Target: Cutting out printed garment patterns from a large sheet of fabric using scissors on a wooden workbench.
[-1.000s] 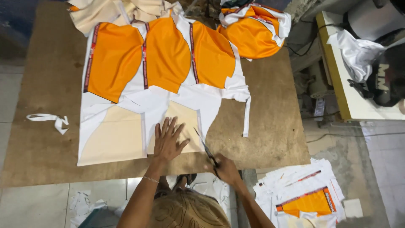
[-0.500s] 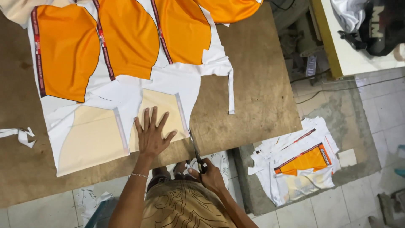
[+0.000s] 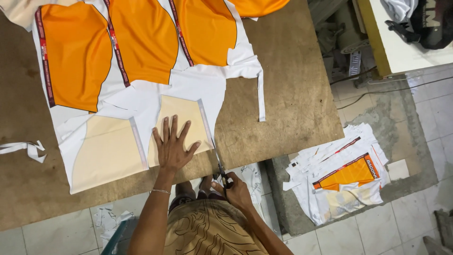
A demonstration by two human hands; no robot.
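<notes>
No container stands on the wooden table (image 3: 292, 94). The work surface carries one printed fabric sheet (image 3: 188, 87), white with three orange panels along its 12 o'clock edge and two cream panels nearer the person.

The left hand (image 3: 172, 146) lies flat on the cream panel (image 3: 181, 125) at the centre of the table, fingers spread wide and pointing to 12 o'clock, palm pressing the cloth down. It grips nothing.

The right hand (image 3: 236, 191) is at 5 o'clock from the left hand, just off the near table edge. Its fingers are closed through the handles of the scissors (image 3: 219, 165), whose blades point to 11 o'clock and meet the sheet's edge just beside the cream panel.

A white fabric strip (image 3: 261, 97) hangs from the sheet at 2 o'clock. A loose white scrap (image 3: 26, 148) lies at 9 o'clock on the table. On the floor at 4 o'clock sits a pile of offcuts (image 3: 339, 174), white and orange. Small paper-like scraps (image 3: 108, 219) litter the tiles at 7 o'clock.
</notes>
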